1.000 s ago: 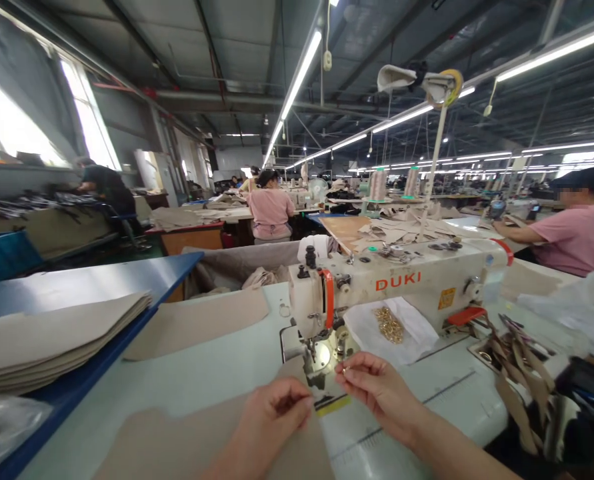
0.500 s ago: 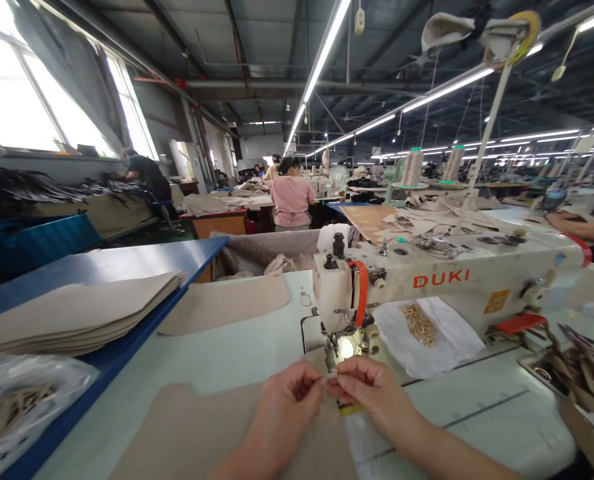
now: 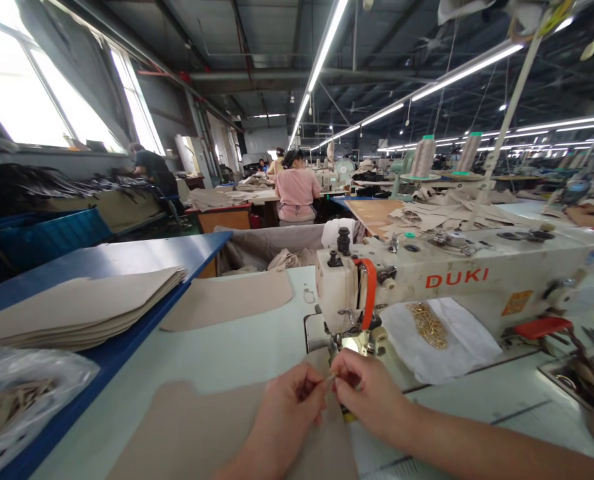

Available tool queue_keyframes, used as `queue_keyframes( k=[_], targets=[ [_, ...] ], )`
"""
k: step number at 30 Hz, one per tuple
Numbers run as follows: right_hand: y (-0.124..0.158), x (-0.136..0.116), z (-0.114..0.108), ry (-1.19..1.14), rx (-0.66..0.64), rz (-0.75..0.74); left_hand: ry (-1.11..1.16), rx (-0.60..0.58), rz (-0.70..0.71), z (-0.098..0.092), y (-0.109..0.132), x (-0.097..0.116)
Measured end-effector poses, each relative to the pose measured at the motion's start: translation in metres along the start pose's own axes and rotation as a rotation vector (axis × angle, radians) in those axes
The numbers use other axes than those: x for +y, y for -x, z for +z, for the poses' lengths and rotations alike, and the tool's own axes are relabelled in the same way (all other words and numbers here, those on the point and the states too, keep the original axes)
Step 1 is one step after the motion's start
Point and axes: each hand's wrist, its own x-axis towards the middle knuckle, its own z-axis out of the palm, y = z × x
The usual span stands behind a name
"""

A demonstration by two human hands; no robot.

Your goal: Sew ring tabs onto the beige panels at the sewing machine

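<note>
In front of the sewing machine [image 3: 411, 260], my left hand [image 3: 293, 408] and my right hand [image 3: 369, 387] meet fingertip to fingertip. Both are closed in a pinch on something small and pale, mostly hidden by the fingers; I cannot make out its kind. Beneath the hands a large beige fabric panel [image 3: 191, 427] lies flat, one end reaching up to the lit needle area. Right of the needle, a white cloth [image 3: 461, 340] carries a heap of gold metal rings [image 3: 428, 325].
Another beige panel [image 3: 227, 300] lies behind on the machine table. A stack of panels [image 3: 87, 310] rests on the blue table [image 3: 197, 250] at left, near a clear plastic bag [image 3: 71, 373] of short strips. Straps fill a tray [image 3: 567, 380] at right. A person in pink [image 3: 297, 190] sits ahead.
The right hand has moved slightly left and its fingertips now meet the left hand's, closing the small gap between them. The camera view has shifted a little.
</note>
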Motion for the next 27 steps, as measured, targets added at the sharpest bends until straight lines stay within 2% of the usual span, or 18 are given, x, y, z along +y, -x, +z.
queue_keyframes(
  k=[9,14,21,27],
  targets=[
    [0.003,0.005,-0.002,0.096,-0.024,-0.118,0.013,-0.017,-0.008,0.000,-0.003,-0.004],
    [0.002,0.001,-0.010,-0.009,-0.019,-0.113,0.178,-0.077,-0.010,-0.004,-0.007,-0.006],
    [-0.002,0.009,-0.006,-0.234,0.039,0.033,0.279,-0.151,-0.010,-0.005,-0.007,-0.005],
    [-0.007,0.008,-0.004,-0.589,-0.082,0.203,0.461,-0.215,-0.078,-0.008,-0.009,-0.002]
  ],
)
